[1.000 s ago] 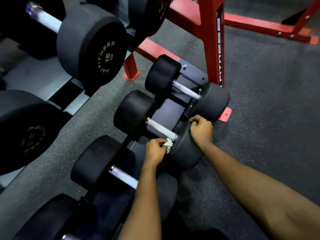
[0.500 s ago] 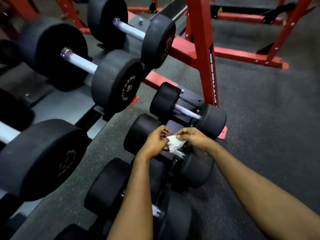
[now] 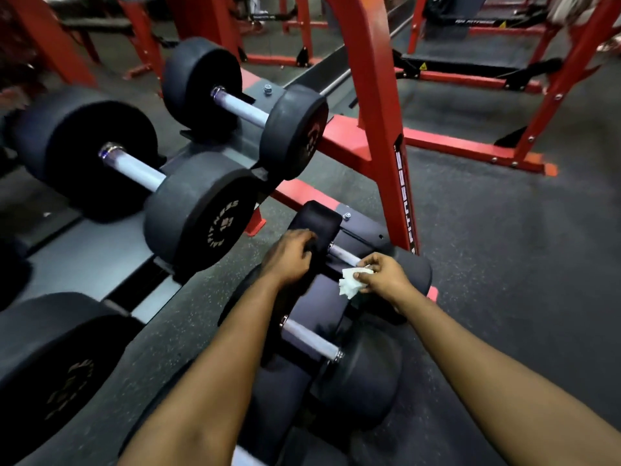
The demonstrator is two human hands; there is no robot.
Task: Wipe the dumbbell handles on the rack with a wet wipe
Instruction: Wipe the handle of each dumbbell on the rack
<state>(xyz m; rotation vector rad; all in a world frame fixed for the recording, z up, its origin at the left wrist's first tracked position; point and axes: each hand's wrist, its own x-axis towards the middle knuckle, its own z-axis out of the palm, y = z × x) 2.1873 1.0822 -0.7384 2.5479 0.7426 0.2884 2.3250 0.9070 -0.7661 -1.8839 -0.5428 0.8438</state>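
A: Closest in, your two bare forearms reach forward over the rack's low tier. Between them lies a black dumbbell, its pale handle uncovered and untouched.

B: Just past that, your left hand has its fingers curled over the left head of the end dumbbell. It is gripping that head, not the bar.

A: Your right hand is closed in a pinch on the wet wipe, thumb and fingertips bunching it. The white wipe hangs crumpled below your fingers.

B: It sits just beside the right end of the end dumbbell's bar. Whether it touches the metal, I cannot tell. The rest of that bar shows bare between your hands.

A: Up and to your left, the grey upper shelf carries bigger dumbbells. One has pale lettering on its near face, and another stands behind it.

B: The red upright of the rack rises right behind the end dumbbell, with white lettering down its black strip.

A: Beyond it you have dark speckled floor and, farther back, more red frames — blurred at the edges.
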